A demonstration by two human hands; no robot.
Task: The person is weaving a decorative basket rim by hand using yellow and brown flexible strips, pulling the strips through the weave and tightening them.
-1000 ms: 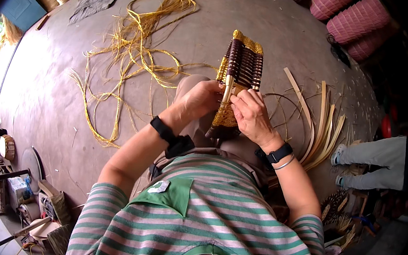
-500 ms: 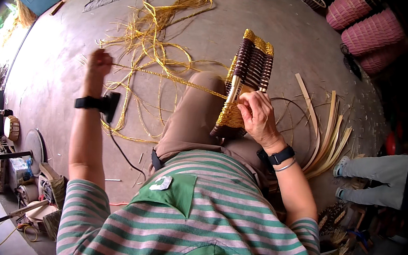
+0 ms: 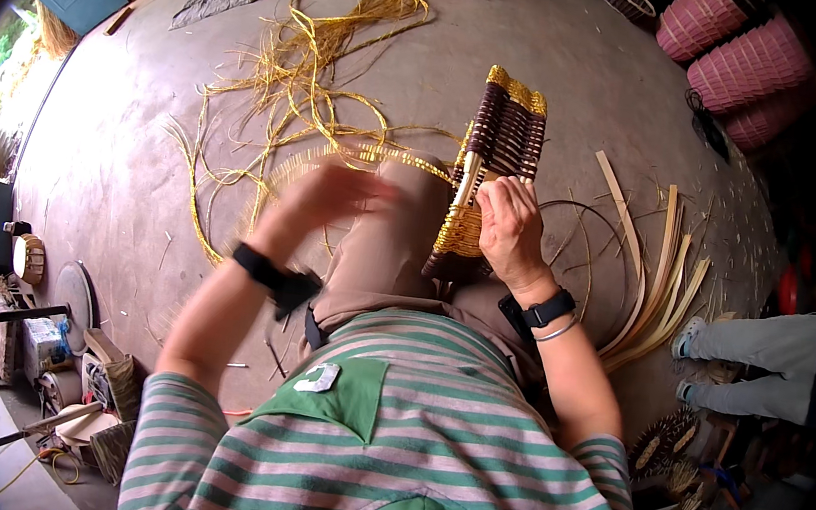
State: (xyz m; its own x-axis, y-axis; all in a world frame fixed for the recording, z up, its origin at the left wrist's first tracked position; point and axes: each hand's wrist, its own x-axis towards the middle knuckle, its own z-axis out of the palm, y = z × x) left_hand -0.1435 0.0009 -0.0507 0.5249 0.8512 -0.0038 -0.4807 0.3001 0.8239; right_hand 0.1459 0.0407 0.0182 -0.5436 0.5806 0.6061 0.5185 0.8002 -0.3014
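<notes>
Above the lap, mid-scene, the woven piece point(image 3: 508, 130) of dark and gold cord stands tilted, its near end by the thighs. The right hand point(image 3: 513, 229) has its fingers drawn together on the piece's right side; whether they also pinch a strand is hidden. The left hand point(image 3: 347, 191), off to the left, is blurred (too much to tell whether its fingers are apart or together). Just beyond it, a gold strand point(image 3: 394, 155) bows leftward from the piece. To work it well, I would hold the piece firmly against twisting, draw the strand evenly, and keep its slack clear of the gold tangle point(image 3: 315, 53) at far left.
</notes>
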